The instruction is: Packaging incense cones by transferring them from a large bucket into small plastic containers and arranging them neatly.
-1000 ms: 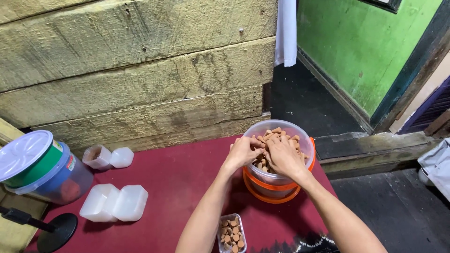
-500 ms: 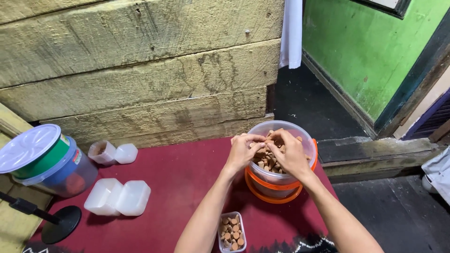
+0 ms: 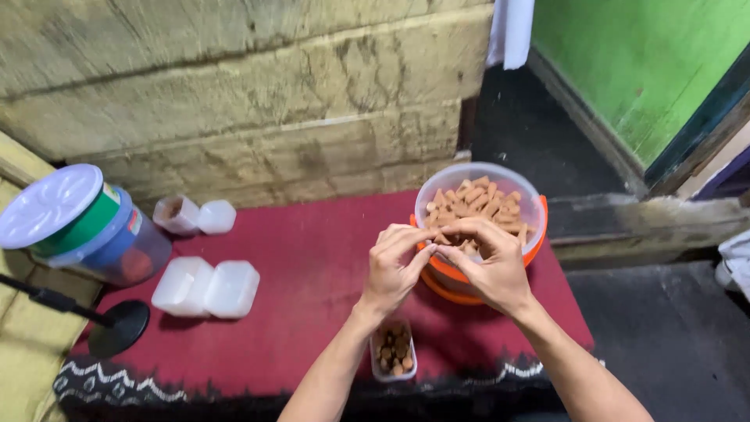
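Note:
My left hand (image 3: 394, 267) and my right hand (image 3: 486, 262) meet fingertip to fingertip over the near rim of a clear tub (image 3: 525, 221) full of tan finger-shaped snacks (image 3: 476, 205), which sits in an orange bowl (image 3: 447, 283). Both hands pinch a small snack piece (image 3: 440, 240) between them. Below my left wrist, near the cloth's front edge, stands a small clear plastic box (image 3: 393, 350) partly filled with brown pieces.
A dark red cloth (image 3: 305, 266) covers the surface. To the left lie two open empty hinged plastic boxes (image 3: 206, 287) (image 3: 194, 216), a big lidded jar (image 3: 74, 223) and a black stand base (image 3: 117, 328). A rough plank wall (image 3: 234, 94) stands behind; a green wall (image 3: 641, 62) at right.
Both hands have drawn back from inside the tub toward its near rim, closing their fingertips together on a snack piece.

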